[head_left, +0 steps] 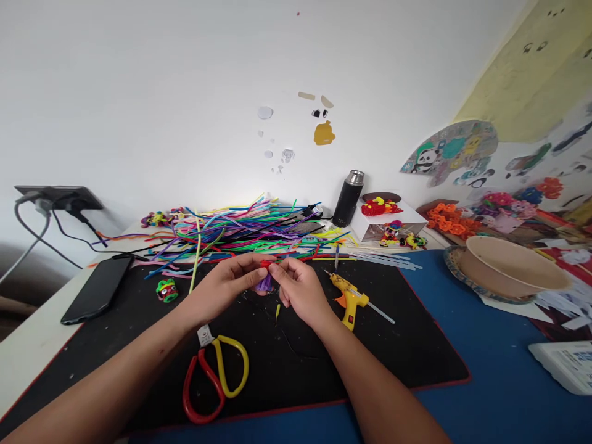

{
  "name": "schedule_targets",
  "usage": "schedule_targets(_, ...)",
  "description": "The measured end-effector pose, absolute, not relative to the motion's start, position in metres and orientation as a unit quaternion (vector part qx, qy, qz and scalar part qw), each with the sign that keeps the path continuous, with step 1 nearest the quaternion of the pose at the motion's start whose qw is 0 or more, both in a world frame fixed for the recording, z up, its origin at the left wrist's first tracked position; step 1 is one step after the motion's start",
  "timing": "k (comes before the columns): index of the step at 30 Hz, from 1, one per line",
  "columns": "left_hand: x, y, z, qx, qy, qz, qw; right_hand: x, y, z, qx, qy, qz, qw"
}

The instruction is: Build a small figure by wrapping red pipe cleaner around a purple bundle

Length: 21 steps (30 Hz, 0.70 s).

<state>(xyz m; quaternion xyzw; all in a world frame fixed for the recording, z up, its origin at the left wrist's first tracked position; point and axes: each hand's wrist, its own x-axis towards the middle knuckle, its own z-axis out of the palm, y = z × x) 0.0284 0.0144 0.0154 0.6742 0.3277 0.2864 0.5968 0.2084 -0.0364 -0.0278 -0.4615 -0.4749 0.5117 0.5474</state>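
Above the middle of the black mat [296, 382], both hands meet at a small red and purple pipe-cleaner piece [265, 283]. My left hand [234, 280] grips it from the left, fingers closed and thumb laid across. From the right, my right hand [296, 283] pinches its red top between thumb and forefinger. Much of the piece is hidden by the fingers. Scissors [222, 376] with one red and one yellow handle lie below my left wrist. A yellow glue gun [350, 300] with a glue stick in its back rests right of my right hand.
A heap of coloured pipe cleaners [250, 228] spreads along the wall. A phone [98, 290] and a small finished head [167, 290] lie left. Behind stand a black flask [349, 198] and white box [393, 219]; right are a bowl [513, 265] and clear glue sticks [383, 258].
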Motion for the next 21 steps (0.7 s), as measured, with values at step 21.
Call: schedule_targets(21, 0.034, 0.021, -0.002, 0.513, 0.328, 0.380, 0.697, 0.213, -0.035, -0.029, -0.452, -0.425, 0.539, 0.570)
